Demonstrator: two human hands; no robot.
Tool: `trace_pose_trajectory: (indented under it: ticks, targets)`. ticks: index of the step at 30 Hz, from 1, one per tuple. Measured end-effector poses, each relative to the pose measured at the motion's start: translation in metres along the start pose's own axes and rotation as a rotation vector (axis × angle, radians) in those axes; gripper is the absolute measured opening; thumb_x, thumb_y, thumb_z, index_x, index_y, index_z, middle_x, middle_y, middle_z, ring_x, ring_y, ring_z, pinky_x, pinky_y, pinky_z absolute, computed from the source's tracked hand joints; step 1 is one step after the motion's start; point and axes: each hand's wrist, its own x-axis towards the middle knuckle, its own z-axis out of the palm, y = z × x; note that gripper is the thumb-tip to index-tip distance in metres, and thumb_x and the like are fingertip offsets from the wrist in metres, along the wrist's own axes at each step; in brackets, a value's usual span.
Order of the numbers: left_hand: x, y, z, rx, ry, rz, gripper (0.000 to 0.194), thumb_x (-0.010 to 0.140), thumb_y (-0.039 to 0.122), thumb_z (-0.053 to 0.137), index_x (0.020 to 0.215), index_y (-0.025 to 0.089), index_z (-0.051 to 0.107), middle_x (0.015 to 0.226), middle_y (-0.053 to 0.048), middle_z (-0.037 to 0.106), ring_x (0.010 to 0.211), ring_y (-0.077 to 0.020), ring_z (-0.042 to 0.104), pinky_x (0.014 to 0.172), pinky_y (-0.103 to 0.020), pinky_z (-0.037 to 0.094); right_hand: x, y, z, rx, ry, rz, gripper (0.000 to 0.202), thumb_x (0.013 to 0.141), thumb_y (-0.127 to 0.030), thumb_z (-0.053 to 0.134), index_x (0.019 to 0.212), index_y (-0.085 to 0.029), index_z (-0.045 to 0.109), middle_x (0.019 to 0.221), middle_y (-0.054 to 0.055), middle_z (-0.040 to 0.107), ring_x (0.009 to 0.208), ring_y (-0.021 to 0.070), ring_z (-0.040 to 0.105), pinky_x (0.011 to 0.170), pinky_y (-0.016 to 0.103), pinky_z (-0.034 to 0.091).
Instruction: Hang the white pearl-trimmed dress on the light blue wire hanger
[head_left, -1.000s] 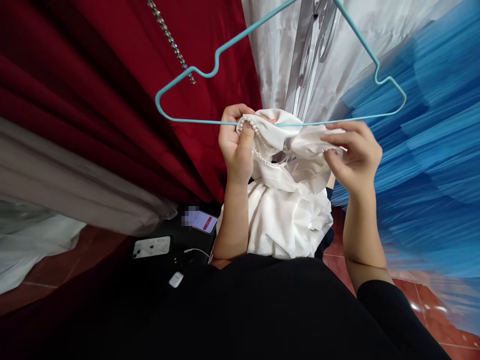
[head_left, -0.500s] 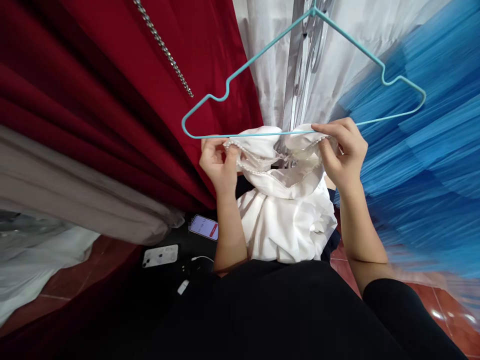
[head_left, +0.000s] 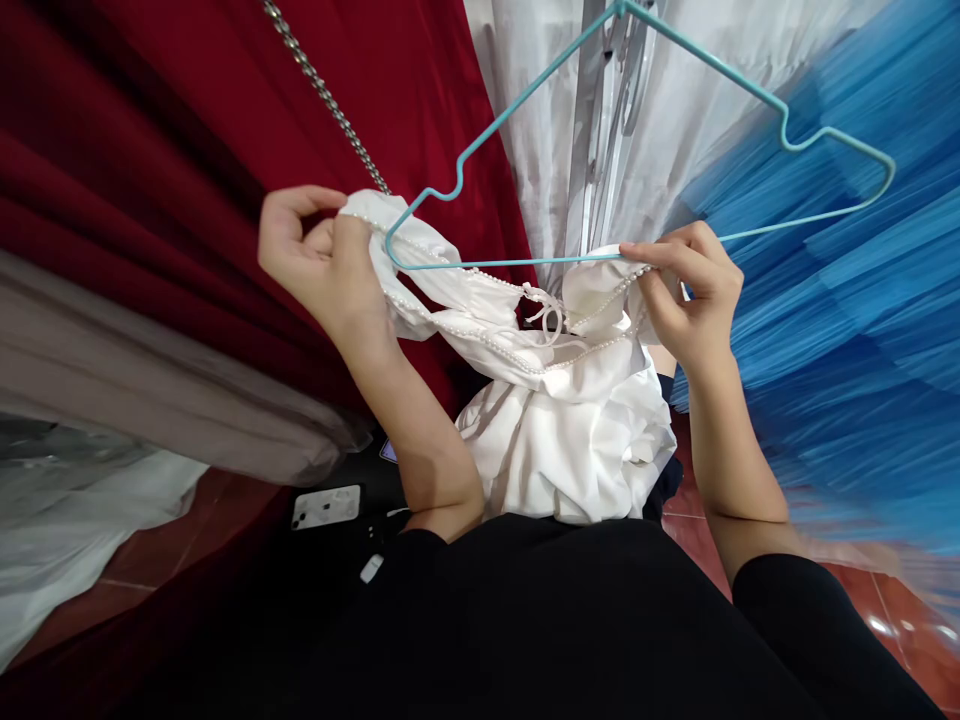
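one strap (head_left: 424, 232) of the white dress (head_left: 555, 430) was pinched in the left hand (head_left: 322, 265) and held out beyond the end of the blue hanger (head_left: 525, 262); the right hand (head_left: 694, 290) pinched the other strap (head_left: 592, 285), its index finger (head_left: 652, 255) lying on the hanger's bottom bar. the rest of the dress lay bunched against the black shirt (head_left: 525, 600). whether the hanger passed through the left strap or merely lay in front of it could not be told. the step in hand looked to be fitting the straps to the hanger, and the next move seemed to call for easing the left strap's loop around that end, with a firm right pinch and no tug on the pearl trim (head_left: 517, 362).
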Motion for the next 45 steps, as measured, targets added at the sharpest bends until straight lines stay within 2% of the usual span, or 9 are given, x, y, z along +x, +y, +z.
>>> trace_pose_trajectory:
  ticks: [7, 13, 18, 23, 26, 31, 36, 41, 45]
  targets:
    - [0.026, 0.027, 0.04, -0.036, -0.264, 0.119, 0.025, 0.069, 0.004, 0.075, 0.084, 0.022, 0.068, 0.083, 0.003, 0.064, 0.055, -0.0071, 0.048, 0.05, -0.026, 0.037, -0.007, 0.005, 0.009, -0.041, -0.021, 0.001, 0.033, 0.101, -0.025, 0.047, 0.12, -0.032, 0.074, 0.097, 0.003, 0.061, 0.095, 0.0217, 0.066, 0.089, 0.048, 0.061]
    - [-0.021, 0.063, 0.045, -0.398, -0.388, 0.019, 0.027, 0.091, 0.044, 0.074, 0.104, 0.021, 0.074, 0.088, -0.001, 0.068, 0.077, -0.013, 0.065, 0.067, -0.028, 0.053, -0.009, 0.008, 0.008, -0.097, -0.051, -0.001, 0.032, 0.103, -0.027, 0.045, 0.122, -0.03, 0.07, 0.104, 0.005, 0.062, 0.098, 0.0219, 0.066, 0.088, 0.045, 0.061]
    - [-0.072, 0.043, 0.039, -0.255, -0.936, -0.664, 0.045, 0.102, 0.055, 0.056, 0.094, 0.016, 0.076, 0.081, -0.01, 0.077, 0.067, -0.0171, 0.074, 0.06, -0.028, 0.058, -0.011, 0.008, 0.009, -0.117, -0.045, 0.031, 0.031, 0.102, -0.026, 0.046, 0.121, -0.029, 0.07, 0.106, 0.004, 0.064, 0.095, 0.0202, 0.067, 0.087, 0.041, 0.061]
    - [-0.1, 0.014, 0.065, -0.411, -0.625, -0.56, 0.055, 0.098, 0.073, 0.047, 0.127, 0.027, 0.059, 0.134, -0.013, 0.07, 0.123, -0.025, 0.072, 0.096, -0.037, 0.062, -0.012, 0.003, 0.01, -0.11, -0.037, 0.055, 0.034, 0.099, -0.025, 0.047, 0.124, -0.031, 0.069, 0.112, 0.004, 0.065, 0.096, 0.0201, 0.068, 0.09, 0.042, 0.061]
    - [-0.107, 0.028, 0.074, -0.503, -0.554, -0.45, 0.046, 0.104, 0.069, 0.037, 0.112, 0.027, 0.055, 0.121, -0.009, 0.069, 0.133, -0.0243, 0.066, 0.108, -0.041, 0.057, -0.014, -0.003, 0.011, -0.081, -0.02, 0.052, 0.035, 0.097, -0.024, 0.048, 0.124, -0.032, 0.069, 0.115, 0.004, 0.064, 0.102, 0.0216, 0.067, 0.094, 0.045, 0.061]
    - [-0.102, 0.058, 0.068, -0.687, -0.385, -0.583, 0.031, 0.104, 0.049, 0.051, 0.087, 0.025, 0.043, 0.079, -0.002, 0.055, 0.098, -0.0194, 0.071, 0.077, -0.028, 0.061, -0.023, 0.008, 0.004, -0.065, 0.315, -0.031, 0.036, 0.093, -0.023, 0.05, 0.124, -0.031, 0.066, 0.127, 0.007, 0.052, 0.119, 0.0254, 0.057, 0.08, 0.041, 0.059]
    - [-0.087, 0.063, 0.06, -0.793, -0.311, -0.74, 0.028, 0.103, 0.036, 0.056, 0.081, 0.023, 0.044, 0.07, 0.0, 0.049, 0.08, -0.0156, 0.064, 0.056, -0.02, 0.051, -0.006, 0.057, -0.048, -0.068, 0.79, 0.084, 0.035, 0.068, 0.0, 0.055, 0.094, -0.023, 0.051, 0.097, 0.002, 0.042, 0.081, 0.0128, 0.047, 0.061, 0.027, 0.039]
    - [-0.085, 0.066, 0.06, -0.8, -0.293, -0.769, 0.027, 0.104, 0.036, 0.055, 0.082, 0.024, 0.045, 0.07, 0.0, 0.044, 0.078, -0.0153, 0.062, 0.046, -0.017, 0.046, 0.044, 0.053, -0.099, -0.078, 0.536, 0.263, 0.04, 0.061, 0.011, 0.045, 0.078, -0.024, 0.041, 0.083, -0.004, 0.042, 0.08, 0.0095, 0.051, 0.06, 0.024, 0.028]
    - [-0.088, 0.068, 0.062, -0.789, -0.288, -0.763, 0.027, 0.104, 0.038, 0.055, 0.082, 0.024, 0.045, 0.071, 0.0, 0.041, 0.078, -0.0159, 0.063, 0.044, -0.016, 0.045, 0.076, 0.021, -0.091, -0.091, 0.386, 0.125, 0.034, 0.063, 0.01, 0.046, 0.072, -0.024, 0.044, 0.078, -0.002, 0.047, 0.073, 0.0085, 0.052, 0.058, 0.028, 0.028]
